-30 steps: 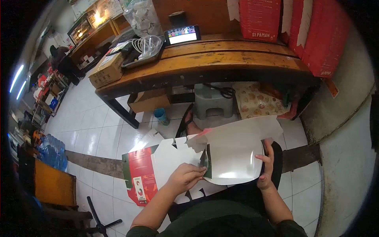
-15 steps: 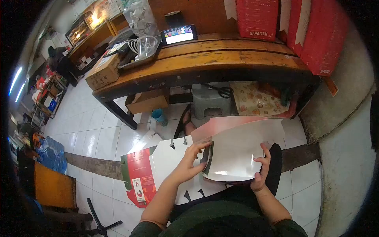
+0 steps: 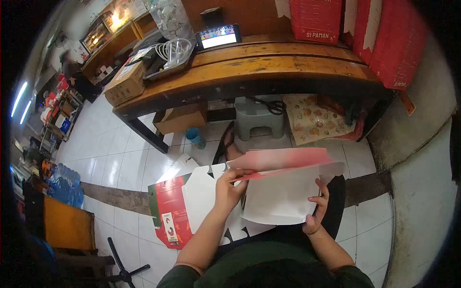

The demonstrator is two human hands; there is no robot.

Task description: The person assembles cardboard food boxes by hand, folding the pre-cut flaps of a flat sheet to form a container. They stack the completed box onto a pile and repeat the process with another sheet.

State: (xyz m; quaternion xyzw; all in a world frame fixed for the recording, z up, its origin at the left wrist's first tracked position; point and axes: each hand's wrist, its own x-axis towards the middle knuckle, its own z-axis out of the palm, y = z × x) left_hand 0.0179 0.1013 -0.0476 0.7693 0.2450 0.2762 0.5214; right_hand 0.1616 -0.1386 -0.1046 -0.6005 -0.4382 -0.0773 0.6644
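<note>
A flat cardboard box blank point(image 3: 281, 194), white inside and red outside, lies across my lap. Its far flap point(image 3: 283, 159) is folded up toward me and shows its red face. My left hand point(image 3: 229, 188) grips the left end of that fold, thumb and fingers pinching the flap. At the blank's right edge my right hand point(image 3: 317, 207) holds the card with curled fingers. A stack of more flat blanks point(image 3: 185, 206), red and green printed with white insides, lies on the floor just left of my left hand.
A wooden table point(image 3: 269, 72) stands ahead with a phone point(image 3: 218, 36), a metal tray with cables point(image 3: 170, 55) and a cardboard carton point(image 3: 127, 84). Red boxes point(image 3: 384, 38) are stacked at right. Under the table are a grey stool point(image 3: 257, 117), scissors and a blue cup point(image 3: 194, 138).
The far flap has been folded up and over, so its red side shows. My left hand moved from the blank's left edge up to the fold. My right hand stayed at the right edge.
</note>
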